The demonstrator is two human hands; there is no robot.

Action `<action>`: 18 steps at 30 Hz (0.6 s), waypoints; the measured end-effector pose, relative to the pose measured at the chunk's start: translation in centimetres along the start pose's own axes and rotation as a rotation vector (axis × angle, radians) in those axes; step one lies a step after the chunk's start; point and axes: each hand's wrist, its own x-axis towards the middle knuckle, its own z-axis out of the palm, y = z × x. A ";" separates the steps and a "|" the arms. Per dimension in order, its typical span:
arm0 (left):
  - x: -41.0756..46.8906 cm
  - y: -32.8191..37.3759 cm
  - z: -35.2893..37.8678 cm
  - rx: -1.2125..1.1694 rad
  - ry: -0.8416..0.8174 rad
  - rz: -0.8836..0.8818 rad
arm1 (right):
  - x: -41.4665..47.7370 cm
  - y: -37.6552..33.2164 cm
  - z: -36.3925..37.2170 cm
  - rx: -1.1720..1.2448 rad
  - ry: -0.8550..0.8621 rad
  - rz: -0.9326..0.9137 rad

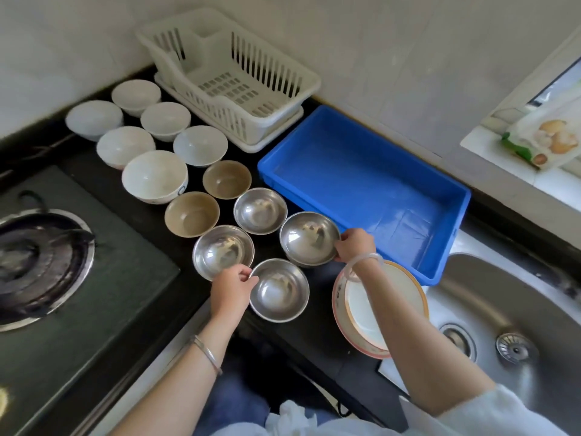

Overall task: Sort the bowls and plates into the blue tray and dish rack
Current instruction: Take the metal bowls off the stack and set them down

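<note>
Pickup step: left hand [234,289] pinches nearest steel bowl [278,291] by its rim, right hand [355,245] pinches right steel bowl [309,239], both apparently resting on table [314,335]; next, lift into blue tray [361,190].

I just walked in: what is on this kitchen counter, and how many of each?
dish rack: one, white, against the wall
blue tray: one, blue, right of the rack
white bowls: six, white, left of the rack
brown bowls: two, tan, mid-counter
steel bowls: four, silver, counter front
sink: one, steel, right
plates: one stack, white with orange rims, beside the sink
stove: one, black, left
packet: one, green and white, windowsill
left hand: grips rim of the nearest steel bowl
right hand: grips the steel bowl nearest the tray
</note>
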 end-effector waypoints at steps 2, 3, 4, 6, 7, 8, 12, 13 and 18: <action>0.0 -0.4 0.1 0.006 0.010 -0.002 | 0.2 -0.1 0.4 -0.019 -0.018 0.006; -0.1 -0.5 0.2 0.010 0.016 -0.001 | 0.2 -0.1 0.6 -0.023 -0.018 0.014; -0.1 -0.5 0.3 0.013 0.024 -0.002 | 0.3 -0.1 0.8 -0.029 -0.018 0.022; -0.3 -0.5 0.4 0.014 0.051 0.003 | 0.5 -0.1 1.0 -0.056 -0.018 0.037; -0.3 -0.4 0.4 0.011 0.065 0.008 | 0.6 -0.1 1.1 -0.067 -0.020 0.044; -0.4 -0.3 0.4 0.008 0.075 0.013 | 0.7 -0.2 1.1 -0.077 -0.022 0.050; -0.7 -0.1 0.7 0.017 0.085 0.026 | 0.9 -0.3 1.0 -0.106 -0.018 0.058; -0.8 0.0 0.7 0.023 0.088 0.030 | 0.9 -0.2 1.0 -0.099 -0.019 0.062; -1.1 0.6 0.8 0.069 0.109 0.052 | 1.1 -0.4 0.9 -0.049 -0.020 0.071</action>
